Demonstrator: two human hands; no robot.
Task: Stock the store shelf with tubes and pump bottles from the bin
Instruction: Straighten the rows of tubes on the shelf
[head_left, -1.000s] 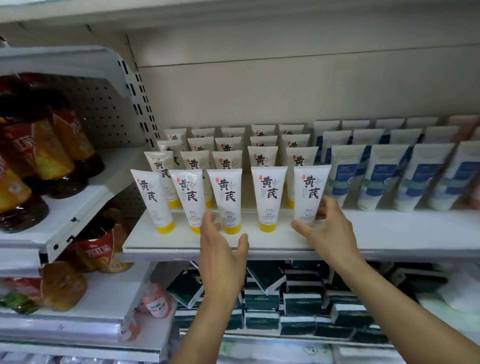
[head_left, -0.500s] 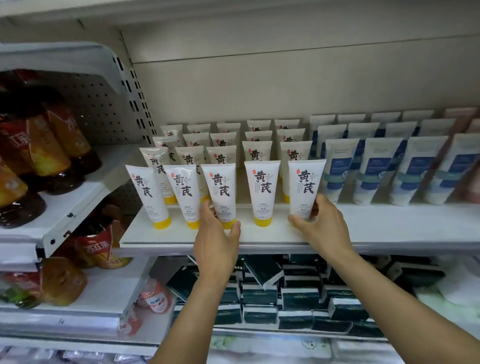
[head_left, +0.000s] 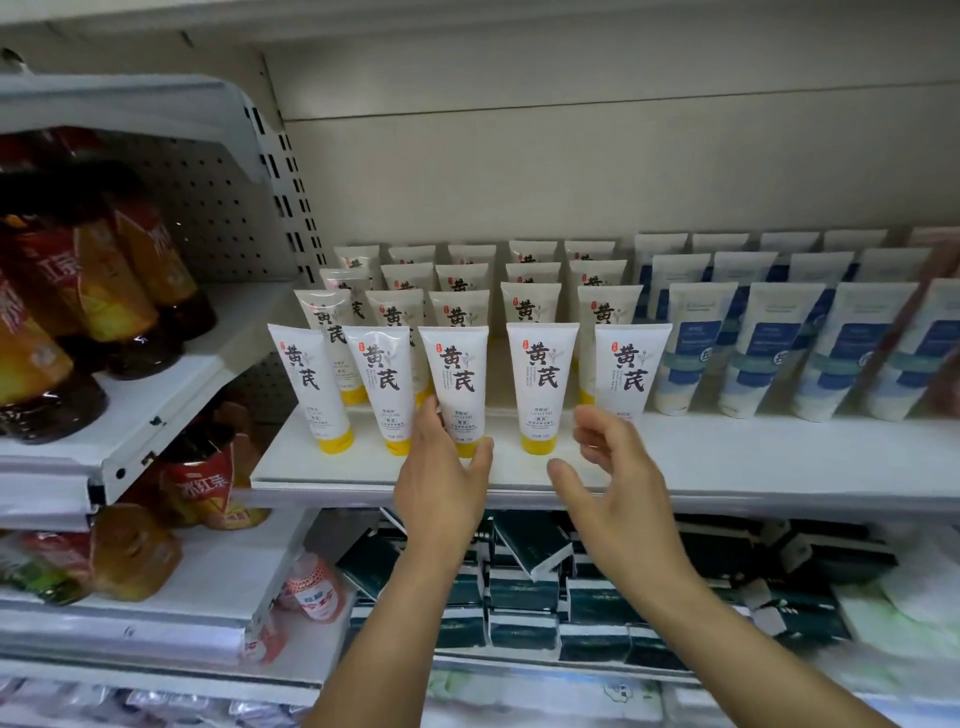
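Several white tubes with yellow caps and black characters stand cap-down in rows on the white shelf (head_left: 727, 457). My left hand (head_left: 441, 478) grips the bottom of the middle front tube (head_left: 457, 374), thumb on its right side, fingers on its left. My right hand (head_left: 608, 467) hovers open in front of the shelf edge, just short of the rightmost front tube (head_left: 629, 369) and holding nothing. Another front tube (head_left: 540, 379) stands between the two hands.
Rows of white-and-blue tubes (head_left: 769, 348) fill the shelf's right half. Bottled tea drinks (head_left: 78, 291) stand on the left unit. Dark green boxes (head_left: 524, 587) are stacked on the shelf below. The bin is out of view.
My right hand has let go of the rightmost front tube and pulled back toward me, fingers spread. My left hand stays on the middle front tube.
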